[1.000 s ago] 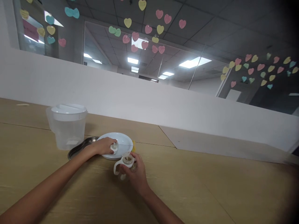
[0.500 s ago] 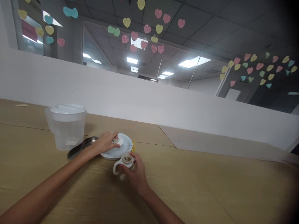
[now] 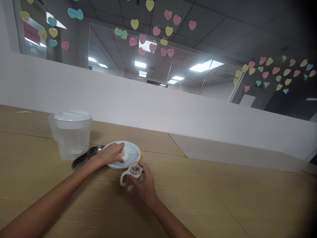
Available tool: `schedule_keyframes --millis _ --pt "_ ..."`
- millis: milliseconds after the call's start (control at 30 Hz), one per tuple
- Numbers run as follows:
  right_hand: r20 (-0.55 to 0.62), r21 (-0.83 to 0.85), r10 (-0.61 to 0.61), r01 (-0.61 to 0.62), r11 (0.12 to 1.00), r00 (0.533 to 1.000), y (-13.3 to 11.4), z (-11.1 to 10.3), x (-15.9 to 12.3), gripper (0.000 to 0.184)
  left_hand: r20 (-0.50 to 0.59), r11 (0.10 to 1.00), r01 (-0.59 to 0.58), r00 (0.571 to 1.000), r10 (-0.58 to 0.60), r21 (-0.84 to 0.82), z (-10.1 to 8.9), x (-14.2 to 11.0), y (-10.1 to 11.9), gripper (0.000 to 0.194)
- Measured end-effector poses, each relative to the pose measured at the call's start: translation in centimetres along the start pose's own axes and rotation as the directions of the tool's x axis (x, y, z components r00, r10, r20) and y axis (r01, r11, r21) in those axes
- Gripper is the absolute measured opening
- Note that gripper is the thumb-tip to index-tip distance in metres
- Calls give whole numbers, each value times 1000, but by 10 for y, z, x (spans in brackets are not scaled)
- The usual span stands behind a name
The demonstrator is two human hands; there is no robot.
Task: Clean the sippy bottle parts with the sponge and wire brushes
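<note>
A small white bottle cap (image 3: 124,156) is pinched between the thumb and fingers of my left hand (image 3: 114,154), just over the shallow white plate (image 3: 133,149). Whether the cap touches the plate I cannot tell. My right hand (image 3: 145,183) grips a clear baby bottle (image 3: 135,170) with white side handles, held upright in front of the plate. Its mouth is uncovered, and a translucent piece stands at the rim. Most of the bottle's body is hidden by the handles and my fingers.
Left of the plate lies a metal kidney dish (image 3: 84,158), partly behind my left forearm. A lidded clear plastic pitcher (image 3: 73,140) stands behind it. Something yellow (image 3: 141,154) shows at the plate's right edge. A low white wall (image 3: 148,105) runs behind the table (image 3: 198,195).
My left hand has shifted slightly left and down over the plate with the cap. The right hand and the bottle have stayed where they were.
</note>
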State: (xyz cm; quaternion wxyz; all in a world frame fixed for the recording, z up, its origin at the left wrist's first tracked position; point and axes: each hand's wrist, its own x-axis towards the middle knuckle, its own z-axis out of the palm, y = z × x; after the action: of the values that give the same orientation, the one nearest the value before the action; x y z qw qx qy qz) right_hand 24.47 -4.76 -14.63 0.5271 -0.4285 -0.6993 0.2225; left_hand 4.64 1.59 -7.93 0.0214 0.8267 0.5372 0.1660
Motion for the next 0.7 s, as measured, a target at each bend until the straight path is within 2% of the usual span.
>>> schedule_keyframes --millis 200,333,533,700 --pt "-10 0 9 -9 1000 1000 0 0 0 42 79 1000 6 997 -8 23 8 -1 -5 45" --pt "1 3 -2 2 1000 1000 0 0 0 42 91 999 -1 996 -4 52 6 -2 -2 27" --pt "6 -7 -1 1 1000 1000 -2 0 0 42 76 998 -14 997 8 69 6 -1 0 19" --pt "-7 -10 -18 18 1000 1000 -1 0 0 41 90 999 -3 996 -1 40 16 0 -8 47"
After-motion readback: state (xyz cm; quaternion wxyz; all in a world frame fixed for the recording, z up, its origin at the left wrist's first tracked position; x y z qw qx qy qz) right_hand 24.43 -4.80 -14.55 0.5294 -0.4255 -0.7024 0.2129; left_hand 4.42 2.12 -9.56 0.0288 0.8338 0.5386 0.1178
